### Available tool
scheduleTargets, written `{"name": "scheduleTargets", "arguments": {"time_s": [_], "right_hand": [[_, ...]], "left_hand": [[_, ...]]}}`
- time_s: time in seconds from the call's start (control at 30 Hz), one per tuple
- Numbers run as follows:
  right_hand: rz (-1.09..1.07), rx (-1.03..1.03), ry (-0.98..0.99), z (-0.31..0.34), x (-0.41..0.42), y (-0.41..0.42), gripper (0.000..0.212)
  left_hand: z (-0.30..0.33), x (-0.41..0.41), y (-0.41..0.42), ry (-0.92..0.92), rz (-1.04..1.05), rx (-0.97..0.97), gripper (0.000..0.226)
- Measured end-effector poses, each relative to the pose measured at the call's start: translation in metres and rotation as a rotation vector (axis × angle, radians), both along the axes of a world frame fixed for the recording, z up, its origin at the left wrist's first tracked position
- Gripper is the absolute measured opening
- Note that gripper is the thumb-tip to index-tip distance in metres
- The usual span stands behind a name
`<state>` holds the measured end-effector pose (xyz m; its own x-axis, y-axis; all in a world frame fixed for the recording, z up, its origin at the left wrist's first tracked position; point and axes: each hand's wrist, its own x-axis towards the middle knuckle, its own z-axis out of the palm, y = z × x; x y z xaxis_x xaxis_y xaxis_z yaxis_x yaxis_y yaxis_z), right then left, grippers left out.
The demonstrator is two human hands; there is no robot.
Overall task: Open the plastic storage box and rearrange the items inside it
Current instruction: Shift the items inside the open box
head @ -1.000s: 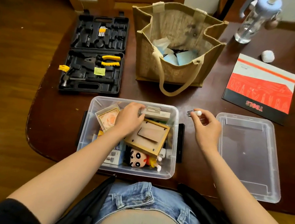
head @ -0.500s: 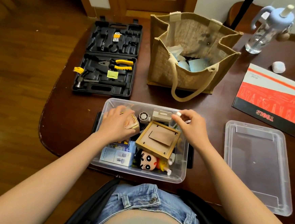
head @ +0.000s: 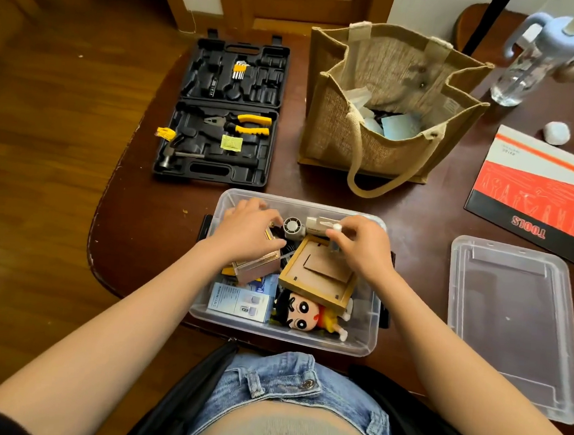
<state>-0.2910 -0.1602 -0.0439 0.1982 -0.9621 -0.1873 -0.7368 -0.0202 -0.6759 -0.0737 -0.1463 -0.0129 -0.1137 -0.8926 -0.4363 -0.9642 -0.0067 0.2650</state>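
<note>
Storage box (head: 283,333), clear plastic, sits lidless on the table edge before me; my forearms hide much inside. My left hand (head: 248,229) grips a small cardboard box (head: 257,266). My right hand (head: 362,245) pinches a small white-tipped piece, too blurred to name, above the wooden frame (head: 319,274). Its lid (head: 510,324) lies beside.

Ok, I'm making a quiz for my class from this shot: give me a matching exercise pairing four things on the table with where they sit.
Things:
1. yellow-handled pliers
2. clear plastic lid
3. cartoon boy plush doll
4. light blue folded papers

Places:
A. inside the tan woven tote bag
B. flat on the table, right of the clear plastic storage box
C. in the open black tool case
D. at the box's near edge

Pairs: 1-C, 2-B, 3-D, 4-A
</note>
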Motion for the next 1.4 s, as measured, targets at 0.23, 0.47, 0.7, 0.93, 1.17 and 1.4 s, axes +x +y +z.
{"name": "scheduleTargets", "arguments": {"time_s": [0.23,0.47,0.7,0.93,1.17,1.4], "right_hand": [[0.102,-0.109,-0.312,0.050,0.004,0.018,0.014],[0.348,0.535,-0.545,0.058,-0.009,0.034,0.017],[-0.085,0.196,-0.347,0.034,-0.029,0.011,0.018],[-0.136,0.356,-0.007,-0.006,0.007,-0.004,0.034],[-0.101,0.422,0.047,-0.015,0.008,-0.005,0.038],[0.054,0.424,-0.010,0.007,0.003,0.008,0.037]], "left_hand": [[0.015,-0.004,-0.016,0.538,0.322,-0.207,0.032],[0.009,-0.028,-0.024,0.612,0.006,0.044,0.025],[-0.030,-0.060,-0.015,0.214,-0.359,0.192,0.045],[-0.040,-0.059,-0.026,0.186,-0.211,0.138,0.017],[-0.047,-0.051,-0.032,0.315,-0.170,0.075,0.044],[-0.054,-0.065,-0.041,0.315,-0.325,0.200,0.039]]}}
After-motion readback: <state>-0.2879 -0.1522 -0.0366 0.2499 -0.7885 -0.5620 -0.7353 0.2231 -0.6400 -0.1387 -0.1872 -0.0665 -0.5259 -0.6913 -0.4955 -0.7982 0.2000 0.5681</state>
